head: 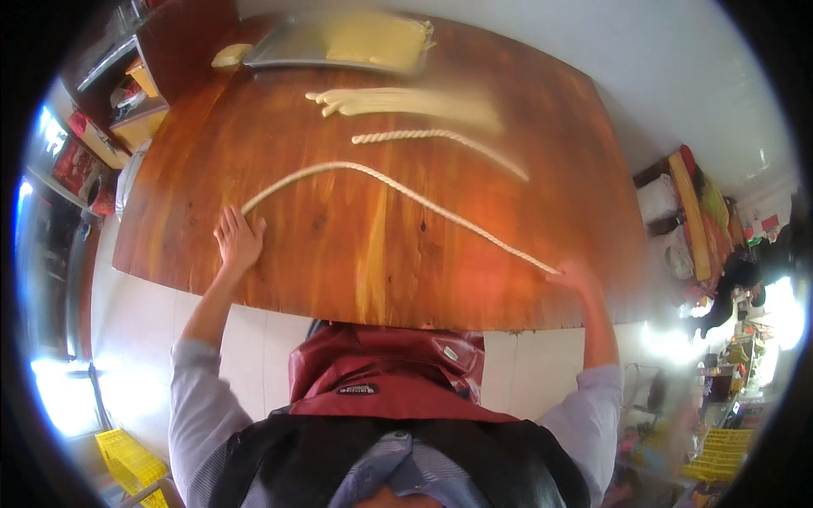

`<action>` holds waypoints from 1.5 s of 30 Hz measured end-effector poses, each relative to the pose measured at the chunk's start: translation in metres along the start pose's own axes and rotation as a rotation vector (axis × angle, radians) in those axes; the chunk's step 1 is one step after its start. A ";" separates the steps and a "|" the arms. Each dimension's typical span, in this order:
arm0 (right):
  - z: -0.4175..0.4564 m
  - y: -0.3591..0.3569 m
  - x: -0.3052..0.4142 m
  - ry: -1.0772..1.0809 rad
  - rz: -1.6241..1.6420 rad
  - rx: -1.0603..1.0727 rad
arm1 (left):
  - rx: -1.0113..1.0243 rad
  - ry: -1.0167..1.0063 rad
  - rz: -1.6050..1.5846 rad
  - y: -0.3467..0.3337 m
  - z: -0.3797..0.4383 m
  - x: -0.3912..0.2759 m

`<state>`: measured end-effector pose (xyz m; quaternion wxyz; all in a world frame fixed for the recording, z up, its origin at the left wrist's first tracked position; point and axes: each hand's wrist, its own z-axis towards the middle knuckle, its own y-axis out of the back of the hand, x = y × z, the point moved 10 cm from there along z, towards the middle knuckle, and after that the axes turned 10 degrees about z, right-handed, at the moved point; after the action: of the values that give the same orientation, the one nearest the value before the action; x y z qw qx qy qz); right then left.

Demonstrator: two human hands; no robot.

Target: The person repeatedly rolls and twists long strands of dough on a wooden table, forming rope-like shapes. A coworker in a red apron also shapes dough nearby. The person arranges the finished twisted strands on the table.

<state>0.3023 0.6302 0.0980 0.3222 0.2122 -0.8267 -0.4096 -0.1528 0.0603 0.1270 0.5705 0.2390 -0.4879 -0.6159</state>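
Note:
A long twisted rope of pale dough (pixel 406 189) arcs across the wooden table between my hands. My left hand (pixel 240 238) lies palm down over its left end, fingers stretched out. At the other end, my right hand (pixel 568 275) has its fingers on the dough tip; that hand is slightly blurred. Beyond the arc rests a shorter, thicker twisted dough piece (pixel 438 134). Behind that, several untwisted dough strips (pixel 400 101) lie side by side. A metal tray (pixel 279 51) holding a slab of dough (pixel 375 41) stands at the far side, with a small dough lump (pixel 231 55) beside it.
The wooden table (pixel 305 254) has its near edge close to my red apron (pixel 381 381). A shelf unit (pixel 152 76) adjoins the far left. Bags and a wooden board (pixel 690 216) are at the right. Yellow crates (pixel 130 460) stand on the floor at lower left.

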 end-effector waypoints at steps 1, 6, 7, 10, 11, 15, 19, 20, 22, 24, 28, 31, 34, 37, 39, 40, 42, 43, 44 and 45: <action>0.000 -0.005 0.002 -0.034 0.201 0.040 | 0.331 -0.070 -0.059 -0.027 -0.006 -0.001; 0.045 -0.007 0.084 0.038 0.914 -0.362 | 0.706 0.259 -0.305 -0.093 -0.014 0.079; 0.061 -0.016 0.131 0.224 0.928 -0.371 | 0.405 0.339 -0.189 -0.082 -0.012 0.091; 0.077 -0.066 0.285 0.784 0.466 -0.465 | 0.266 0.172 0.152 -0.085 -0.056 0.055; 0.076 -0.086 0.322 0.847 0.250 -0.575 | 0.116 0.061 0.169 -0.068 -0.080 0.025; 0.071 -0.124 0.386 0.986 0.403 -0.552 | 0.305 -0.200 -0.166 -0.033 -0.169 -0.033; 0.056 -0.121 0.347 0.979 0.218 -0.085 | 0.957 0.047 -1.511 -0.024 -0.173 0.036; 0.034 -0.094 0.325 1.152 0.462 0.020 | 0.919 0.139 -1.588 -0.029 -0.150 0.082; 0.043 -0.076 0.248 0.714 1.177 0.520 | 0.845 0.220 -1.552 -0.058 -0.102 0.161; 0.051 -0.075 0.162 0.361 0.428 0.352 | 1.020 0.200 -0.417 -0.122 -0.084 0.236; 0.027 -0.033 0.114 0.444 0.183 -0.309 | 0.023 0.136 -0.341 -0.092 -0.021 0.200; -0.037 -0.045 0.112 0.570 0.275 -0.699 | -0.114 -0.115 -0.300 -0.055 -0.049 0.086; -0.063 -0.112 0.134 0.635 -0.139 -0.394 | 0.185 0.014 -0.511 -0.039 -0.063 0.044; -0.049 -0.105 0.144 0.638 -0.103 -0.415 | 0.542 0.062 -0.356 -0.058 -0.043 0.048; -0.003 -0.078 0.151 0.550 -0.177 -0.506 | 0.516 0.084 -0.168 -0.079 -0.005 0.059; 0.021 -0.057 0.156 0.520 -0.212 -0.618 | 0.304 0.155 -0.016 -0.079 0.018 0.066; 0.071 -0.017 0.155 0.363 -0.141 -0.770 | -0.214 0.337 0.191 -0.061 0.029 0.066; 0.090 -0.002 0.151 0.260 -0.130 -0.831 | -0.026 0.310 0.126 -0.093 0.028 0.052; 0.091 0.014 0.155 0.291 -0.073 -0.991 | 0.163 0.283 0.024 -0.119 0.013 0.035; 0.102 0.016 0.152 0.232 -0.054 -0.959 | 0.184 0.146 0.008 -0.121 -0.006 0.007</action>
<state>0.1220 0.6010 0.1190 0.4628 0.1056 -0.4980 -0.7257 -0.2063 0.0369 0.0210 0.5828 0.3326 -0.5004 -0.5471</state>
